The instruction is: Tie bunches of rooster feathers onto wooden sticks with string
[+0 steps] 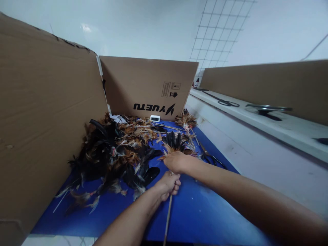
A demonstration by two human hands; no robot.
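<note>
My left hand (167,186) is wrapped around a thin wooden stick (168,215), whose lower end runs toward me past the table's near edge. Just above it, my right hand (176,162) is closed at the base of a tuft of black and brown feathers (174,141) at the stick's far end. Its fingertips are mostly hidden behind the back of the hand. To the left lies a big heap of loose black feathers (99,150) and brown feathers (138,131), some tied in small bunches.
Black-handled scissors (212,159) lie right of my right hand on the blue table (200,212). A small white digital display (155,118) stands at the back. Cardboard panels (143,82) rise behind and left. More scissors (225,101) rest on the white ledge (294,126) at right.
</note>
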